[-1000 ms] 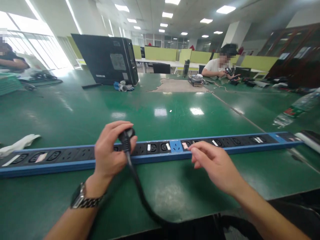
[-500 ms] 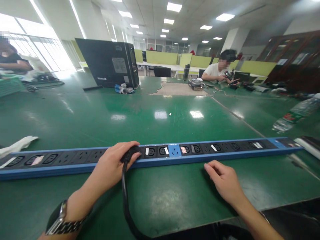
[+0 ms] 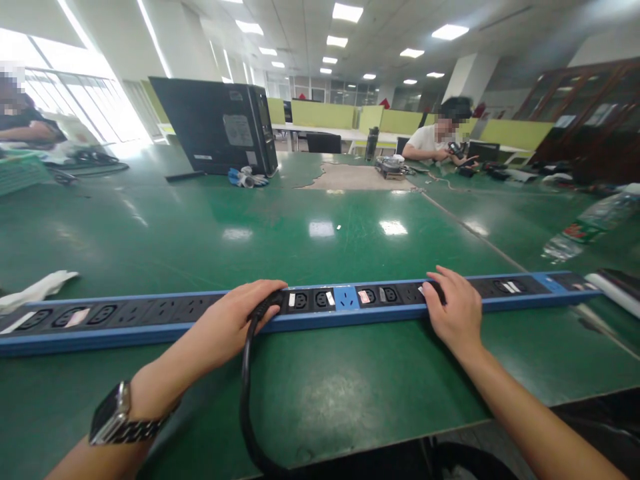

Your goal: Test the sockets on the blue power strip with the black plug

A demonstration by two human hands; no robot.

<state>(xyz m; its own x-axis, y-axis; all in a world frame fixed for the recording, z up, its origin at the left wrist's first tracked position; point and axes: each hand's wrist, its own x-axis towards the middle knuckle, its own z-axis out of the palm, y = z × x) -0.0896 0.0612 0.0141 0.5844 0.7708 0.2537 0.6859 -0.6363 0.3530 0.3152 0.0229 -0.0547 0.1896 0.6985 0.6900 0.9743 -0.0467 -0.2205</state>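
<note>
A long blue power strip (image 3: 165,310) with black socket panels lies across the green table. At its middle my left hand (image 3: 245,307) is closed around a black plug (image 3: 261,308), which sits against the strip; the hand covers the join between them. A thick black cable (image 3: 246,400) hangs from the plug toward the front edge. Farther right, my right hand (image 3: 454,310) lies over the strip, curled fingers at its far edge and thumb on the near side of the sockets. Small white and pink labels are stuck on the panels.
Behind the strip stand a black computer tower (image 3: 215,127), gloves (image 3: 247,177) and a metal device (image 3: 393,167). A plastic bottle (image 3: 593,223) lies at right, a white cloth (image 3: 43,288) at left. A person (image 3: 433,141) sits across the table; another (image 3: 25,120) is at far left.
My right hand has moved up and forward from the bare table onto the power strip. The left hand stays on the plug in nearly the same place.
</note>
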